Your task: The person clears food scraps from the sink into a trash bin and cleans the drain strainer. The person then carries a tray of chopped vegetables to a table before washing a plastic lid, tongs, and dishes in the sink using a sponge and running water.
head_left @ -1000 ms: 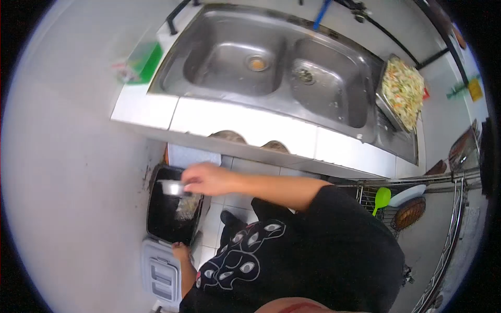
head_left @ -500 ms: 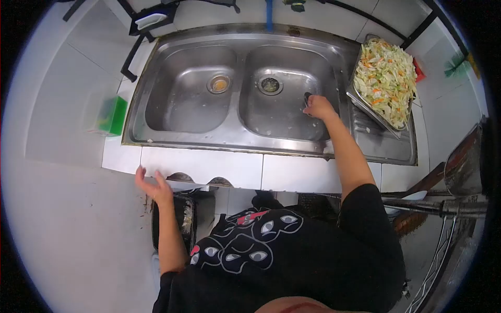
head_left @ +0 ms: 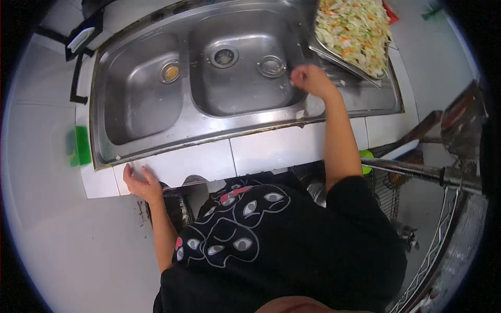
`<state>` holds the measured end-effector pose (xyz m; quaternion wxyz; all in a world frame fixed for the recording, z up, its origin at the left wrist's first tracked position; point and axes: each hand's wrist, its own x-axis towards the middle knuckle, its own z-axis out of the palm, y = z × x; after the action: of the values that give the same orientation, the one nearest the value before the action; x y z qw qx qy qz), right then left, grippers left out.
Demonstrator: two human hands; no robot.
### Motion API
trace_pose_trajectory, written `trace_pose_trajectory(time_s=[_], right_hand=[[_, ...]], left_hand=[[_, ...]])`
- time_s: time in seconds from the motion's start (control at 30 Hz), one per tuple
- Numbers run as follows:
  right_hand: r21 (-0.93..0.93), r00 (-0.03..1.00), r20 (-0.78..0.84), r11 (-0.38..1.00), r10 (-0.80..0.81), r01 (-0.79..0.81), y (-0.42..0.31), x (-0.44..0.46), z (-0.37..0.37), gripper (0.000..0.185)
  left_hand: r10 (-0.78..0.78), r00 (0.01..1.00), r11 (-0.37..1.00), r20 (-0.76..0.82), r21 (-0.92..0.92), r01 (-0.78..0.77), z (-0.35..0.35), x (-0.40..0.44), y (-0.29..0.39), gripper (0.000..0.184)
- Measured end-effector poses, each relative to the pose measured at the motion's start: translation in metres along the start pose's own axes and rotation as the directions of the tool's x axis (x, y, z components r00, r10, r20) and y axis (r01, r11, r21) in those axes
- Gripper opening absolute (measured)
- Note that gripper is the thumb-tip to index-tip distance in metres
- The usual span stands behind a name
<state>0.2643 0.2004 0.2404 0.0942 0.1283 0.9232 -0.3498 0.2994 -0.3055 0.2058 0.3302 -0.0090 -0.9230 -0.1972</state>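
Observation:
My left hand (head_left: 142, 183) rests at the front edge of the white tiled counter (head_left: 193, 160), its fingers apart and nothing in it. Over the right rim of the right sink basin (head_left: 242, 96) is my right hand (head_left: 312, 82), fingers curled together; whatever they may hold is too hidden to tell. A round metal strainer (head_left: 272, 67) lies in that basin, just left of my right hand. Left of it is the basin's drain (head_left: 224, 56). The left basin (head_left: 141, 99) has a drain with orange bits in it (head_left: 170, 72).
A metal tray (head_left: 344, 63) heaped with shredded vegetables (head_left: 355, 34) stands on the drainboard at the right. A green container (head_left: 82, 146) sits at the counter's left end. Metal rack bars (head_left: 407, 169) run at the right. A black bin (head_left: 175, 208) is below the counter.
My right hand has gone from over the bin into the right basin, then to its right rim. The strainer now lies in the basin. My left hand has risen from the bin to the counter edge.

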Motion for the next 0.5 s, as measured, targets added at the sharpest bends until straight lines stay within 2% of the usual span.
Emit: trace_pose_trajectory(time_s=[0.1,0.2,0.3,0.4,0.43,0.47,0.5], right_hand=[[-0.140,0.999,-0.023,0.989,0.037,-0.039,0.010,-0.062,0.000,0.025],[-0.173,0.999,-0.044,0.985,-0.030,0.022,0.022,-0.067,0.022,0.022],[-0.354,0.998,0.020,0.933,-0.058,0.062,0.008,-0.057,0.036,0.019],[-0.286,0.970,-0.175,0.951,-0.168,0.113,0.003,-0.043,0.053,0.014],[0.019,0.956,-0.255,0.988,-0.141,0.151,0.013,-0.035,0.057,0.014],[0.317,0.942,-0.322,0.927,-0.096,0.203,0.013,-0.029,0.055,0.015],[0.579,0.928,-0.370,0.772,-0.036,0.261,0.016,-0.026,0.052,0.017]], left_hand=[[0.017,1.000,1.000,0.000,0.002,-0.017,0.000,0.000,-0.004,0.041],[0.049,0.999,0.999,-0.001,0.000,-0.049,-0.001,0.000,-0.006,0.040],[0.046,0.999,0.999,0.000,-0.029,-0.046,-0.003,0.000,-0.003,0.039],[0.062,0.998,0.997,-0.004,-0.041,-0.062,-0.003,-0.002,-0.006,0.039],[0.075,0.997,0.996,-0.006,-0.042,-0.075,-0.003,-0.002,-0.007,0.039],[0.086,0.996,0.995,-0.009,-0.041,-0.086,-0.003,-0.002,-0.007,0.039],[0.073,0.997,0.996,0.000,-0.052,-0.073,-0.004,-0.002,-0.006,0.039]])
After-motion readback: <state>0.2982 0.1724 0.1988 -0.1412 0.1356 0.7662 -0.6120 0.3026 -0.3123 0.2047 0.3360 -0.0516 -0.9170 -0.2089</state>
